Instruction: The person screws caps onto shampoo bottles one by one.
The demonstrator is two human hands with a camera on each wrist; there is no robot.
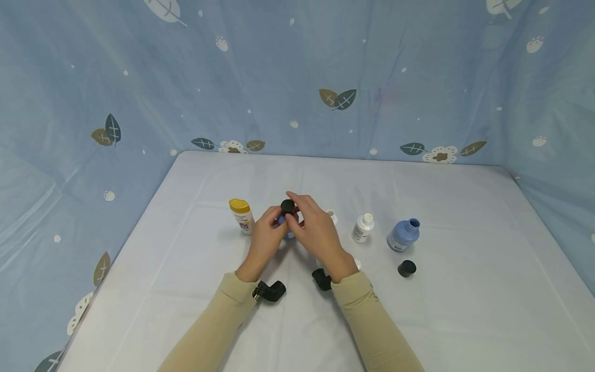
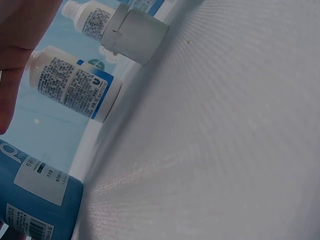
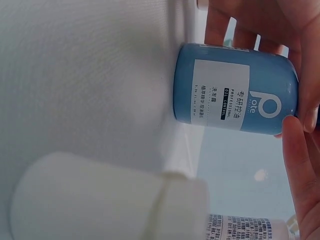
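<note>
A blue shampoo bottle (image 3: pixel 220 90) with a white label stands on the table; most of it is hidden by the hands in the head view. My left hand (image 1: pixel 265 235) grips it around the upper part. On top sits a black cap (image 1: pixel 287 206), which the thumb and fingers of my right hand (image 1: pixel 318 230) pinch from the right side. How far the cap is seated cannot be seen. Just left of my hands, a white bottle with a yellow cap (image 1: pixel 241 217) stands close by.
To the right stand a small uncapped white bottle (image 1: pixel 362 228) and an uncapped blue bottle (image 1: pixel 403 236), with a loose black cap (image 1: pixel 406 268) before it. Another white bottle (image 1: pixel 332 216) is partly behind my right hand. A frosted white container (image 3: pixel 100 195) is near my right wrist.
</note>
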